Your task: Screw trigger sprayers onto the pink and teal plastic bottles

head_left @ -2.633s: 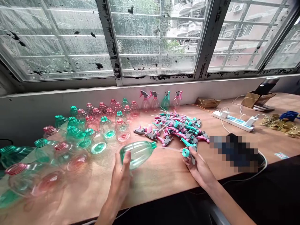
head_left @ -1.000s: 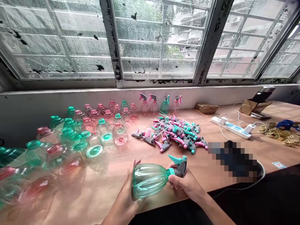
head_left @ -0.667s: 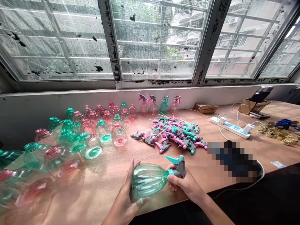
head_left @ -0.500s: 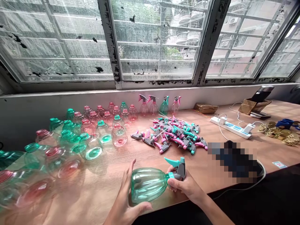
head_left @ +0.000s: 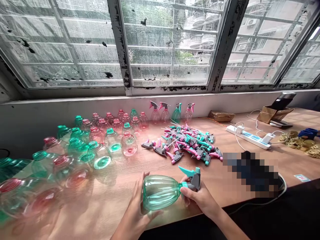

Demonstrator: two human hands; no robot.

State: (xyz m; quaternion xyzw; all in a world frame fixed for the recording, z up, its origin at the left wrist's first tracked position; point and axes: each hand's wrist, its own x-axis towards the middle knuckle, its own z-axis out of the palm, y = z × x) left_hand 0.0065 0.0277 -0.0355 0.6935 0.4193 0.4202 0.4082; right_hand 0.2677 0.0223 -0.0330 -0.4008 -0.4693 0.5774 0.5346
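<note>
A clear green spray bottle [head_left: 161,192] lies sideways between my hands over the table's front edge, its base to the left. My left hand [head_left: 140,203] cups the base end, fingers behind it and thumb along the underside. My right hand [head_left: 197,198] pinches the turquoise collar at the neck, thumb on the near side. Fitted at that neck is a grey spray head [head_left: 195,180] with a turquoise trigger pointing up and left. Beyond my hands lies a heap of loose spray heads [head_left: 190,141], pink, turquoise and grey.
Pink and green bottles without heads [head_left: 102,162] stand in rows on the left. Several bottles with heads [head_left: 165,115] line the wall below the window. On the right are a white power strip [head_left: 247,136], a blurred dark object [head_left: 252,175], a cardboard box [head_left: 275,113] and gold-coloured items [head_left: 300,143].
My left hand has closed in on the bottle's base, its fingers less spread than before. The bottle has shifted slightly right and up. My right hand keeps its hold at the collar.
</note>
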